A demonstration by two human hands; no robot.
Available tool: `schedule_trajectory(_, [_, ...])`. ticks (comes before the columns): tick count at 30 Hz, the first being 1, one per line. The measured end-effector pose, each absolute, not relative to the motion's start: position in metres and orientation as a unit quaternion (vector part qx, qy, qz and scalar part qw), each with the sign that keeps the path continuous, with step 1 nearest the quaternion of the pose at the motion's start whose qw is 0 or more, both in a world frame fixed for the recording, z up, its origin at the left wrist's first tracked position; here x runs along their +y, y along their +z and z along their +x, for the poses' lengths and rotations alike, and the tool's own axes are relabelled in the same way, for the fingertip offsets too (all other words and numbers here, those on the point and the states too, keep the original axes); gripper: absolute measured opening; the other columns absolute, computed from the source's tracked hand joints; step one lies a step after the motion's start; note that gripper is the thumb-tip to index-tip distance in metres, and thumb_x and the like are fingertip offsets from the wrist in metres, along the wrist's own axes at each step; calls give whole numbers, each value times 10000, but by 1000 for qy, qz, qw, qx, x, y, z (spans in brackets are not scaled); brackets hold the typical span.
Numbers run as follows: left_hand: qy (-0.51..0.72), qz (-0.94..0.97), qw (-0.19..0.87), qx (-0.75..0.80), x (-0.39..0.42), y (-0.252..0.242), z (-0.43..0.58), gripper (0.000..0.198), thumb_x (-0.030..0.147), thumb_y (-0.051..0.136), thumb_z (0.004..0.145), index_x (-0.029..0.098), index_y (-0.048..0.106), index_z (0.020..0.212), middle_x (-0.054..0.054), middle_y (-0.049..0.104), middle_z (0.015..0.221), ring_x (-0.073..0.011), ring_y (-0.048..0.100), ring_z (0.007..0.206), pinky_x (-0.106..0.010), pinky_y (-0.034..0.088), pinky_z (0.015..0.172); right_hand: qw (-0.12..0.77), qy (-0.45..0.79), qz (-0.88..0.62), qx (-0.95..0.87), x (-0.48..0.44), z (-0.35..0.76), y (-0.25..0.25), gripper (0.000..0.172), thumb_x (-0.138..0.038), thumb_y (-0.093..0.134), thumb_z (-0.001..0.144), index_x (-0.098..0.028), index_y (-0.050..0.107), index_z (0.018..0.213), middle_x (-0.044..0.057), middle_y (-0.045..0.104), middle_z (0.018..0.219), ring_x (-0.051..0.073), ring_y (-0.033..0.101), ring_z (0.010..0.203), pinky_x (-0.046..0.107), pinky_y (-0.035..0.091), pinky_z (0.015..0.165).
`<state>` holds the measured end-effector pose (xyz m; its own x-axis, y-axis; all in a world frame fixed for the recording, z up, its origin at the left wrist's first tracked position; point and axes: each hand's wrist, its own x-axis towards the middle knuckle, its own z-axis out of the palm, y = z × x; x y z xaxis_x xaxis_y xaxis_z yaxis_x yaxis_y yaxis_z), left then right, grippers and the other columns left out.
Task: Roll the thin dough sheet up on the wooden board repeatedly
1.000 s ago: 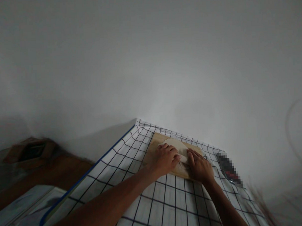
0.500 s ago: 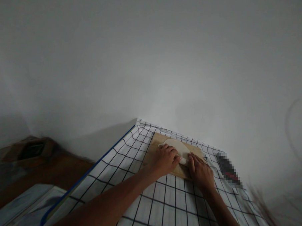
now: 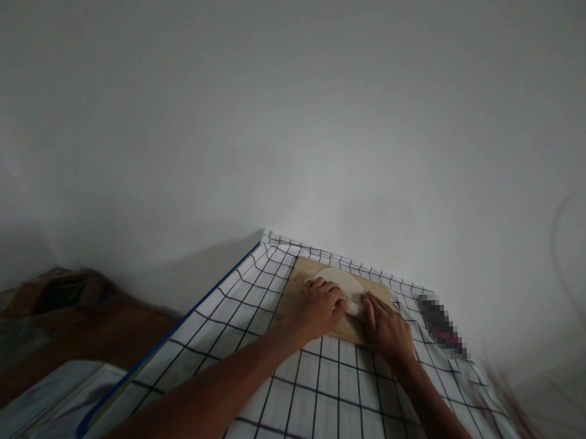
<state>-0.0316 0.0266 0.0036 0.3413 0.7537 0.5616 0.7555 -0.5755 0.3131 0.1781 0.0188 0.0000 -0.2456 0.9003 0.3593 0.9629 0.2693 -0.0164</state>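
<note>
A pale, flat sheet of dough (image 3: 344,280) lies on a wooden board (image 3: 290,296), its near edge looking thicker, as if folded or rolled. My left hand (image 3: 322,306) rests on the left part of the dough with its fingers curled over it and the thumb at the near edge. At the right end of that edge, my right hand (image 3: 388,326) has its fingers bunched together against the dough. Both hands hide part of the near edge, and a short stretch of it shows between them.
Under the board spreads a white cloth with black grid lines (image 3: 300,387), trimmed blue along the left side. A pixelated dark item (image 3: 440,323) lies to the right. Behind stands a plain wall (image 3: 288,116). A brown wooden object (image 3: 53,294) sits low at the left.
The right hand has shifted very slightly up and left along the dough's near edge. My left hand stays almost in place, and the view has moved a little.
</note>
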Motion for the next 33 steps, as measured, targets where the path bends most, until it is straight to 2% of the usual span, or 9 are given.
schedule_trajectory(7, [-343,-821,2,-457,27,4,-33,238,389,516,989,227,690,996,-40,718,1047,-252,583,1047,-430,416,916,137,-84,-602,-782,37,178,12,491,-338,214,1065,-240,600,1352,34,601,1434,175,582,1281,327,494,1006])
schedule_trajectory(13, [-340,-820,2,-461,27,3,-31,264,401,504,992,224,700,982,-49,716,1040,-256,580,1059,-432,414,922,100,-131,-567,-807,31,180,6,446,-271,279,1046,-186,620,1320,89,593,1438,199,520,1353,334,447,1064])
schedule_trajectory(19, [-346,-819,6,-457,26,0,-31,288,406,494,995,218,712,974,-58,718,1049,-258,579,1067,-432,410,938,149,-126,-611,-767,10,176,-8,496,-349,222,1069,-215,604,1354,71,597,1436,195,563,1313,341,469,1031])
schedule_trajectory(24, [-357,-814,3,-458,28,-2,-30,291,424,514,989,221,719,1024,-61,723,1059,-265,576,1088,-444,400,970,173,-123,-599,-772,-8,173,-12,511,-387,237,1067,-193,621,1342,80,601,1429,199,564,1314,342,442,1077])
schedule_trajectory(33, [-349,-818,1,-458,27,2,-31,278,404,502,993,216,706,976,-59,722,1048,-258,583,1065,-433,410,945,156,-109,-608,-771,18,174,0,491,-365,234,1072,-218,624,1331,55,606,1427,194,597,1271,327,482,1023])
